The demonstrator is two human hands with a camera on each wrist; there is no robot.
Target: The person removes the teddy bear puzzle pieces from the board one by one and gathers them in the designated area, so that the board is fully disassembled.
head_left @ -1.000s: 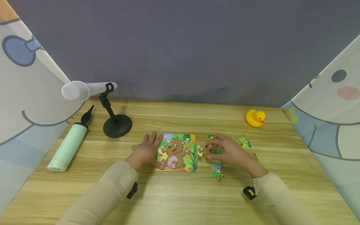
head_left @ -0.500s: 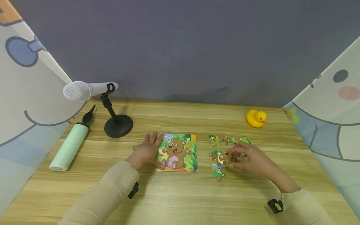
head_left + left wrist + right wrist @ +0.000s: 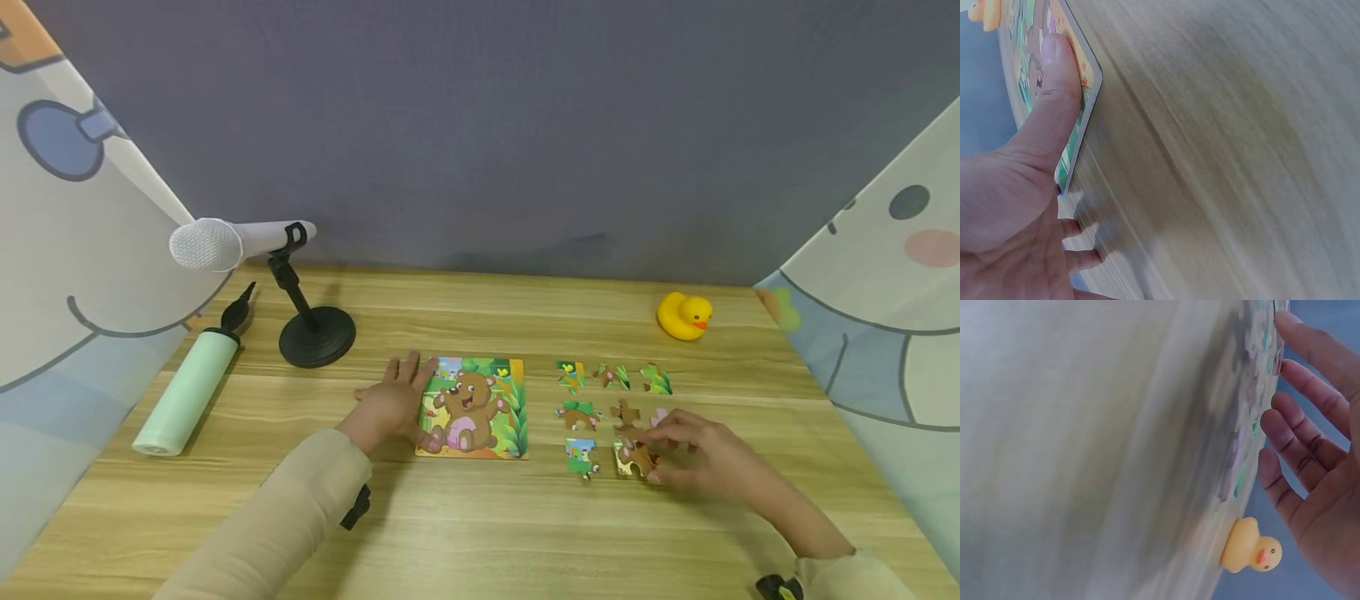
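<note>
A square bear picture puzzle board (image 3: 471, 408) lies mid-table. My left hand (image 3: 386, 410) rests on its left edge with fingers spread, and in the left wrist view the thumb (image 3: 1060, 81) lies across the corner of the board. To the right, my right hand (image 3: 708, 458) pinches a jigsaw piece (image 3: 632, 460) showing brown bear parts, low over the table or touching it; I cannot tell which. Beside it lie other loose pieces, among them a blue and green jigsaw piece (image 3: 581, 457) and a brown jigsaw piece (image 3: 626, 414). A pinkish jigsaw piece (image 3: 659, 416) is partly hidden by the right hand.
A yellow rubber duck (image 3: 684, 317) sits at the back right of the wooden table (image 3: 480, 533). At the left stand a white microphone (image 3: 240, 243) on a black stand (image 3: 317, 335) and a lying mint-green hand pump (image 3: 187, 392). A grey partition (image 3: 480, 142) closes the back.
My right hand has carried the pinched jigsaw piece from beside the board rightward and nearer to me, into the loose pieces. My left hand keeps its place on the board.
</note>
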